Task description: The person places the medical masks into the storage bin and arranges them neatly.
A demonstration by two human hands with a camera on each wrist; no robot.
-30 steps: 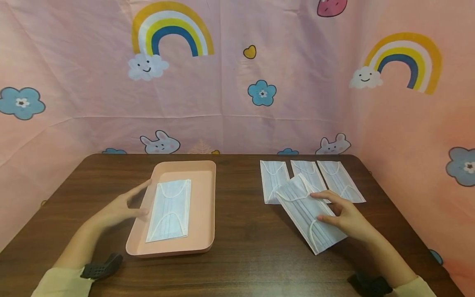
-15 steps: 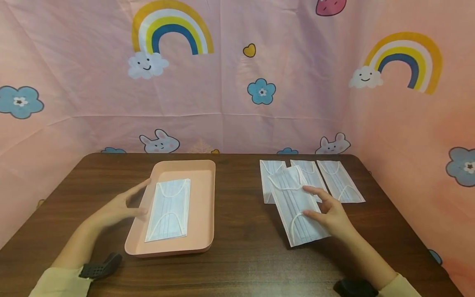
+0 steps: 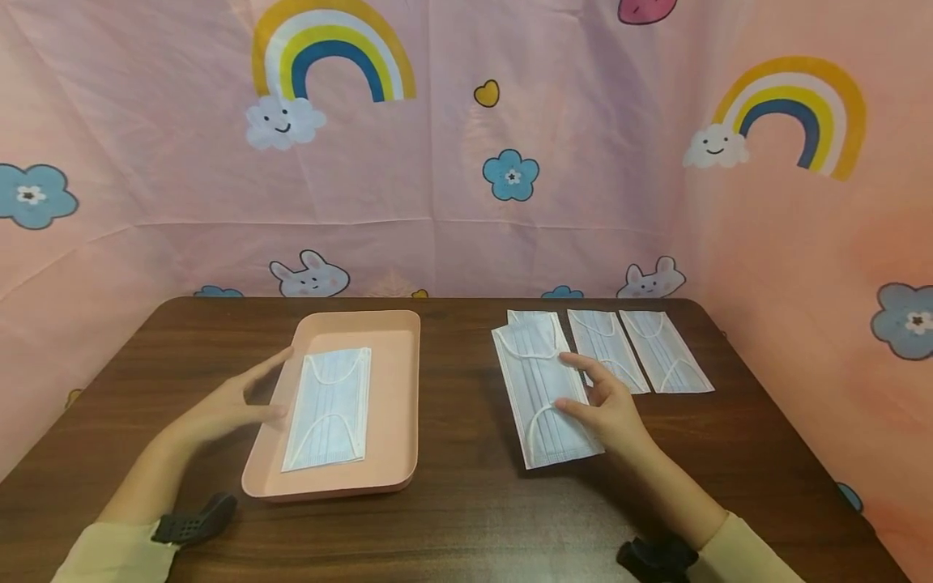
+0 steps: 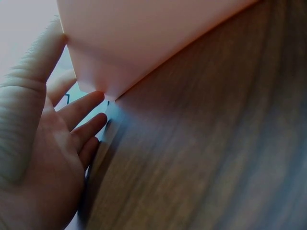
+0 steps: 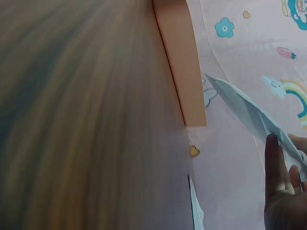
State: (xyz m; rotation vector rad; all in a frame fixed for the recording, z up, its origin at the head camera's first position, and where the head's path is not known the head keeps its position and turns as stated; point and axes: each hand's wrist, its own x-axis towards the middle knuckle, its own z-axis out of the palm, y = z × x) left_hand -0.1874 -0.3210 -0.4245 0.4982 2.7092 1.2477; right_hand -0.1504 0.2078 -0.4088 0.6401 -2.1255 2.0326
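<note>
My right hand (image 3: 608,413) pinches a pale face mask (image 3: 543,389) by its right edge, held up over the table in front of other masks. From the right wrist, that mask (image 5: 252,112) shows nearly edge-on, with fingers behind it. At the left, a pink tray (image 3: 394,405) holds a face mask (image 3: 328,409) lying flat with white ear loops; whether others lie beneath cannot be told. My left hand (image 3: 219,413) rests against the tray's left rim, thumb and index spread apart along it. In the left wrist view, fairly straight fingers touch the tray wall (image 4: 139,43).
At the back right, a face mask (image 3: 608,348) and another mask (image 3: 666,352) lie side by side. A third mask (image 3: 535,317) is mostly covered by the held one. The brown wooden table (image 3: 466,486) ends at a patterned pink cloth (image 3: 466,162) behind.
My right hand has carried the held mask leftward and slightly up, turning it more upright. My left hand stays at the tray, which keeps its place.
</note>
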